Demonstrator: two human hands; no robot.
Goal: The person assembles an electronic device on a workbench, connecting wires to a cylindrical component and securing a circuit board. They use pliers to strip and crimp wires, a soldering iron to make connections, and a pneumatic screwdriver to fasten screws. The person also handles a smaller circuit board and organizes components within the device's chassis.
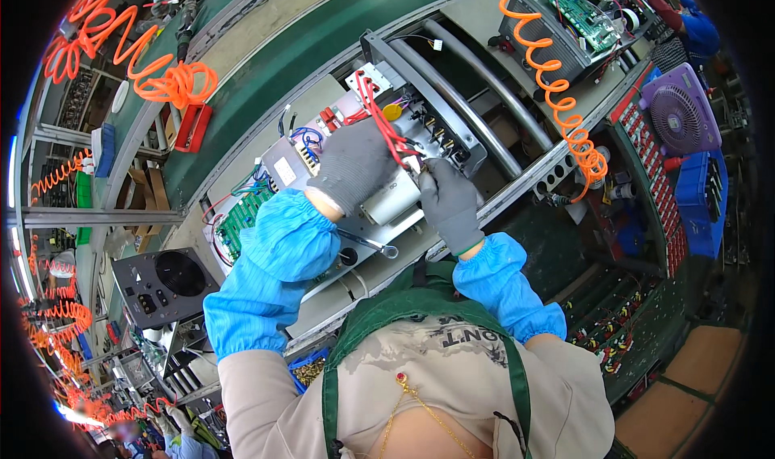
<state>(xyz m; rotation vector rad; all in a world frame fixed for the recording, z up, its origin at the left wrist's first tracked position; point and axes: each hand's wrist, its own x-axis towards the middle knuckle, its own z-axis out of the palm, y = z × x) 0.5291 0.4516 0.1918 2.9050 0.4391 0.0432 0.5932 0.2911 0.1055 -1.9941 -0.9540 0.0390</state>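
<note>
My left hand (355, 164), in a grey glove, bends over a white cylinder (393, 201) in an open metal chassis. Its fingers curl toward the cylinder's end, and what they grip is hidden. From the right, my right hand (450, 205), gloved too, is closed with its fingertips at the ends of several red wires (373, 104) by that same end. These wires arch up from the far part of the chassis. A combination wrench (370, 243) lies below my left hand. Left of it sits a green circuit board (240, 219) with thin coloured wires.
Black housing with a round fan (179, 273) stands at the left. Metal rollers (476, 88) and a green conveyor belt (266, 67) run beyond the chassis. An orange coiled hose (557, 88) hangs at the right, near a purple fan (678, 118) and blue bin (701, 201).
</note>
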